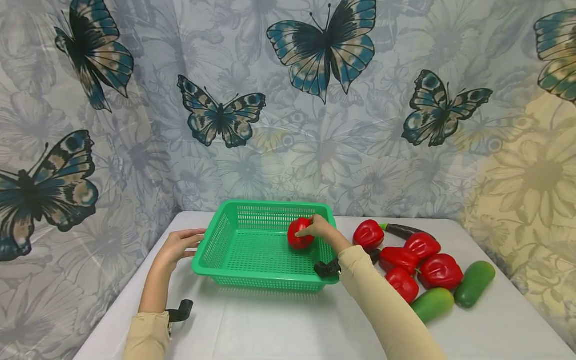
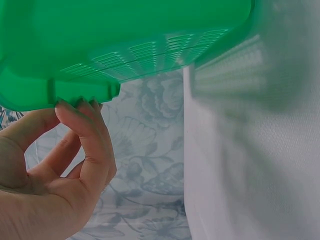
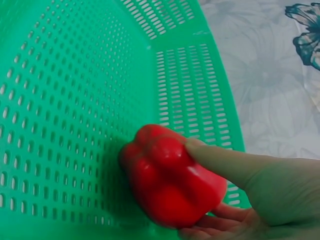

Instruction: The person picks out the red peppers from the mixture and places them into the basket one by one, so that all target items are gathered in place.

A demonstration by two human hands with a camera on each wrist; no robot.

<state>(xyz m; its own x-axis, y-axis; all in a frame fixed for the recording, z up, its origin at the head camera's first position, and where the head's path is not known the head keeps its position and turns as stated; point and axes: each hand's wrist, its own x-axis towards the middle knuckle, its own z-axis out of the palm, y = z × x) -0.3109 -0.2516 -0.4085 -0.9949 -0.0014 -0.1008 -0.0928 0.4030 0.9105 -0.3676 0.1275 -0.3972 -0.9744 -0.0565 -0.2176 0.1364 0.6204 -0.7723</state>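
watched from my remote post, a right hand (image 1: 321, 227) grips a red pepper (image 1: 296, 235) inside the green basket (image 1: 270, 278), just right of the frame's centre. at centre left, the left hand (image 1: 176, 246) touches the basket's rim; whether it pinches, i cannot quite tell. the pepper's glossy skin could slip from my thumb, or the black wrist mount (image 1: 327, 269), overlapping the lower-right rim, might snag and drag the basket askew.
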